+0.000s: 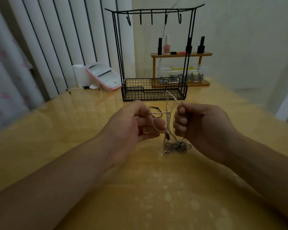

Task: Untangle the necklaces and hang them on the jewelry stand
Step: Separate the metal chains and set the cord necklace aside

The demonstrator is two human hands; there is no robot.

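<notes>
Both forearms reach over the table (73, 117). I see my left hand (131, 125) pinching one silver chain and my right hand (201, 128) gripping strands of the necklaces (175, 145), whose tangle rests on the tabletop between them. Beyond, the jewelry stand (154, 52) carries five bare hooks; what its wire basket (154, 89) holds I cannot tell. Four bottles stand on the shelf (181, 54).

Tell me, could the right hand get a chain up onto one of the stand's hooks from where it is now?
Probably not yet. The right hand and left hand both grip the tangled necklaces. The way to the hooks looks open; all hang bare.
</notes>
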